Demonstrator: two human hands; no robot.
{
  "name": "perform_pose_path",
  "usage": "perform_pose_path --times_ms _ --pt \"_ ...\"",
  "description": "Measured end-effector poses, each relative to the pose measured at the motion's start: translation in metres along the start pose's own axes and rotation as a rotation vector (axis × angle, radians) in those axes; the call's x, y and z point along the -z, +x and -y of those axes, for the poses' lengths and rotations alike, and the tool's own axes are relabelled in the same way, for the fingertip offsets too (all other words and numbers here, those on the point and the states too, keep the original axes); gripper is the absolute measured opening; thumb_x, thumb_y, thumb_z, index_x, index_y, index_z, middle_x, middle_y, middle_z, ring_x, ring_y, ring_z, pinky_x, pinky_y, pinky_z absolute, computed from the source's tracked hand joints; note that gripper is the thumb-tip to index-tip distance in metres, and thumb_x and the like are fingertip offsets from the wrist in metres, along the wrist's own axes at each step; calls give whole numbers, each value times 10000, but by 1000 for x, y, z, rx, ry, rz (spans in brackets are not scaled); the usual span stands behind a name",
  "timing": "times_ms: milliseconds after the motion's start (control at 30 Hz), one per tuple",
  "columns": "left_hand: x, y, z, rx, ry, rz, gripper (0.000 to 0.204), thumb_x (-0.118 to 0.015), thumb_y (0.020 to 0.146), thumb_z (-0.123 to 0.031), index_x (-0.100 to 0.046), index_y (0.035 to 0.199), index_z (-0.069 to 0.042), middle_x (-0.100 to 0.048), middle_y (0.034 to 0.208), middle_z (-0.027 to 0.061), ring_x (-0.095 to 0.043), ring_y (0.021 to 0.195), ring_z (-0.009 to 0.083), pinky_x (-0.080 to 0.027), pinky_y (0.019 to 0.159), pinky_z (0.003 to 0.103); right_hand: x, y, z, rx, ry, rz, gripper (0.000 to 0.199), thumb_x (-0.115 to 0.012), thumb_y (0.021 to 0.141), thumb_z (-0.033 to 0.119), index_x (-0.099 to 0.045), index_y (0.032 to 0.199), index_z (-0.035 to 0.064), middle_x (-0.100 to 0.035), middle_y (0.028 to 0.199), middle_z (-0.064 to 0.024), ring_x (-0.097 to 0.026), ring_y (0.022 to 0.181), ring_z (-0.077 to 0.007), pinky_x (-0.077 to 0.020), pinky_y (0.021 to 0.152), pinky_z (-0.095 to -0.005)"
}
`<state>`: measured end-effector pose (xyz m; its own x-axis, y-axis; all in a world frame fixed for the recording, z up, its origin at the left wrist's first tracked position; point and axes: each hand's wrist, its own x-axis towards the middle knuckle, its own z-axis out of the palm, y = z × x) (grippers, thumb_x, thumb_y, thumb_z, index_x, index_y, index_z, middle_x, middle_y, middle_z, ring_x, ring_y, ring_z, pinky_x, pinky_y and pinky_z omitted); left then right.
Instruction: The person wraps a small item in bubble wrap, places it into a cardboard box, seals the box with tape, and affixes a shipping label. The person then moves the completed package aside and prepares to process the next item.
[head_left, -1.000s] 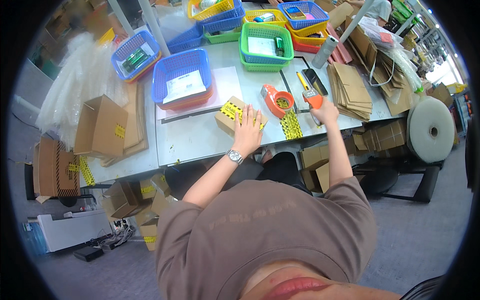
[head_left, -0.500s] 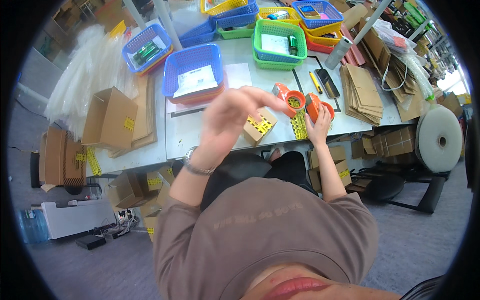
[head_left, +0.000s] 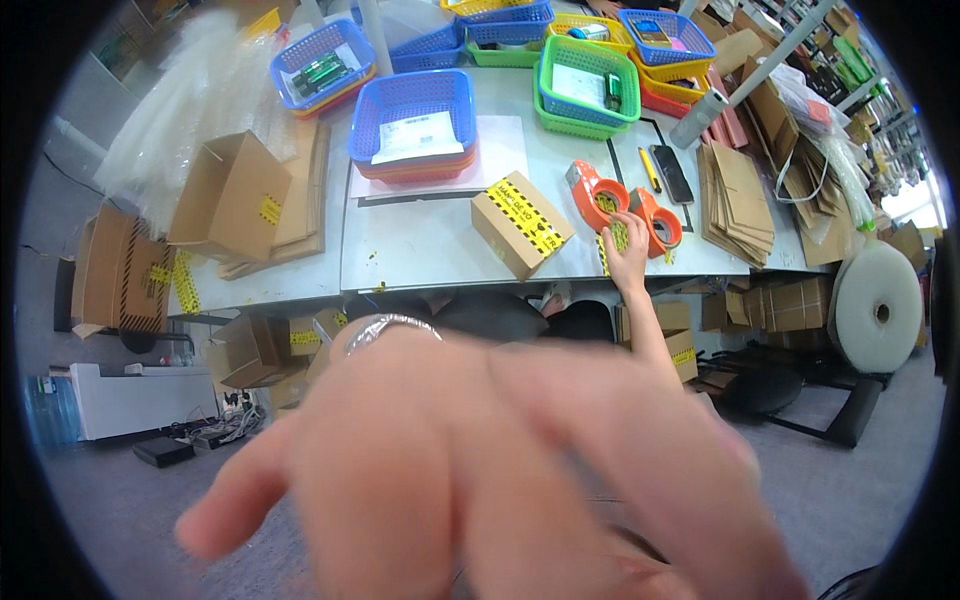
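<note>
My left hand (head_left: 480, 470) is raised close to the camera, large and blurred, fingers spread and holding nothing; a metal watch shows at its wrist. My right hand (head_left: 628, 252) rests at the table's front edge, touching an orange tape dispenser (head_left: 655, 222) and a strip of yellow tape. A second orange tape dispenser (head_left: 592, 187) lies just left of it. A small cardboard box (head_left: 520, 223) sealed with yellow printed tape sits on the grey table (head_left: 420, 255), apart from both hands.
Blue (head_left: 412, 118), green (head_left: 585, 90) and yellow baskets line the table's back. Flat cardboard sheets (head_left: 738, 200) are stacked at right, open boxes (head_left: 232, 195) at left. A phone (head_left: 672, 173) lies by the dispensers. A large foam roll (head_left: 880, 310) stands right; boxes are under the table.
My left hand has left the taped box and risen up to the camera, now filling the lower frame. My right hand stays at the tape dispensers.
</note>
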<state>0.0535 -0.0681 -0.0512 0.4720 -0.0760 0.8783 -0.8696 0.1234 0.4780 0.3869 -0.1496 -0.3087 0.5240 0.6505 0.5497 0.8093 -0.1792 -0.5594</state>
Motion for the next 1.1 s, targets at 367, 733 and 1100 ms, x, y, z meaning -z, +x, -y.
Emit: perform_pose_path --times_ms 367,733,1100 --pt "226 -175 107 1080 2020 -94 343 -645 803 -140 -622 1144 -115 -666 1153 23 -600 1116 253 -289 1090 518 36 2 23 -10 82 -131 220 -641 828 50 -624 1047 50 -587 1094 -116 -548 1072 -287 -435 929 -377" --pt "46 -90 111 -168 1930 -83 133 -749 780 -186 -732 894 -252 -700 984 -106 -604 1024 125 -323 1083 472 57 39 145 -517 1628 276 403 -651 884 84 -507 1250 -1 -632 1146 -88 -616 1025 -154 -492 888 -307" --pt "42 -38 90 345 164 -702 703 -582 862 -114 -240 1464 5 -355 1457 261 -356 1372 312 -260 1133 425 131 68 162 -103 1252 206 494 -678 830 46 -479 1278 -5 -622 1185 -124 -603 1068 -179 -471 922 -326"
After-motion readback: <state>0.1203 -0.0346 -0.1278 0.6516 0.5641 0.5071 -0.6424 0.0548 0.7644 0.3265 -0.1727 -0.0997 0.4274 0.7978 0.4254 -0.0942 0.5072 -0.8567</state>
